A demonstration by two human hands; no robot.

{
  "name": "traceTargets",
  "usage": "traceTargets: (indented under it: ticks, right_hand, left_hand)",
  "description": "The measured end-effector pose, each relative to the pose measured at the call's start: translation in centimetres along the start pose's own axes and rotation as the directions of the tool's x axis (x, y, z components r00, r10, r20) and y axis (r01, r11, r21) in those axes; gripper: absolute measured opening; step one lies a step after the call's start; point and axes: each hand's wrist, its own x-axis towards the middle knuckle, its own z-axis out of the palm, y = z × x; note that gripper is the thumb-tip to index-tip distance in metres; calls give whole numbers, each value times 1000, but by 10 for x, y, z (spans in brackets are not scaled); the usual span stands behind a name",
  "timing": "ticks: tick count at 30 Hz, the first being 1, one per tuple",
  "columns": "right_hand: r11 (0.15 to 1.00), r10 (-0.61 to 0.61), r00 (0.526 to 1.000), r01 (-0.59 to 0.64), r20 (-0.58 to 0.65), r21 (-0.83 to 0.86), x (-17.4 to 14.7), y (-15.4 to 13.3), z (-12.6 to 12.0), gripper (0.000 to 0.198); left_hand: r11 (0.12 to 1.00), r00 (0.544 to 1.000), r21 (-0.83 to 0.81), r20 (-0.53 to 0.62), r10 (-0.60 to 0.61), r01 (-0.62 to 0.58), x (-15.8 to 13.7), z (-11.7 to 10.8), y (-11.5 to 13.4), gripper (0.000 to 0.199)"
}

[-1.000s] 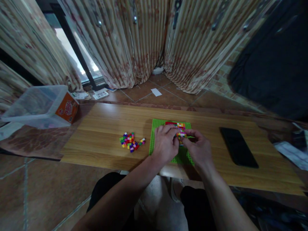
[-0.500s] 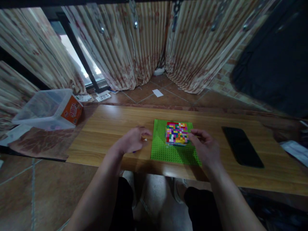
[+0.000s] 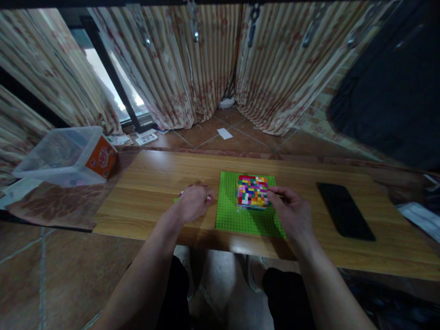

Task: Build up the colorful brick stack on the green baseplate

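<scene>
Curtains (image 3: 178,68) hang far beyond both hands. Well left of the left hand, a clear bin (image 3: 58,153) with an orange label sits off the end of the worktop (image 3: 154,176). The left hand (image 3: 192,204) lies palm down, fingers curled over a heap of loose bricks (image 3: 208,199), of which only a few bits peep out at its edges; whether it grips any I cannot tell. Just right of that hand lies a green baseplate (image 3: 240,220), and on its far half stands a block (image 3: 253,190) of many-coloured bricks. The right hand (image 3: 292,213) rests at the block's right side, thumb and fingertips closed against its edge. Further right of this hand, well apart, a black phone (image 3: 344,209) lies flat.
</scene>
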Motion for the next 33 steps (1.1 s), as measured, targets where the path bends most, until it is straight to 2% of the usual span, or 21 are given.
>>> traceTargets:
  ticks: [2,4,7,9,11,13,18,20,24,33]
  right_hand:
    - [1000,-30,999,30,-39,-3,-1,-2,0,32]
    - [994,-106,990,104,-89,-22,-3,-6,-1,28]
    - [959,-284,952,279,-116,-55,-8,-12,1,20]
    - [928,-371,925,366,-87,-72,-12,-17,2,16]
    - [911,-408,912,405,-31,-76,-17,-21,4,14]
    - [902,-426,904,427,28,-61,-21,-24,5,13]
    - [876,-471,860,482,198,-10,-27,-28,5,14]
    - [866,-486,838,500,249,6,-27,-29,4,16]
    - [856,-500,815,516,292,27,-26,-29,3,20]
    - [884,-460,847,466,266,43,-28,-32,3,10]
  left_hand:
    - [998,999,-59,-40,-14,11,1,-4,3,18]
    - [980,995,-199,-96,-17,-3,2,-7,7,16]
    - [875,988,-482,-155,-25,-53,3,-7,15,11]
    - [737,990,-673,-134,-33,-66,4,-3,24,11]
    - [546,997,-836,-75,-16,-54,6,2,35,20]
    - [360,1000,-933,-15,2,-14,7,9,48,30]
    - [-13,994,-994,110,-28,110,10,19,71,38]
    - [-124,987,-980,158,-19,155,11,21,74,39]
    - [-215,980,-957,198,3,194,13,23,74,42]
    - [-227,981,-955,195,6,191,14,27,73,39]
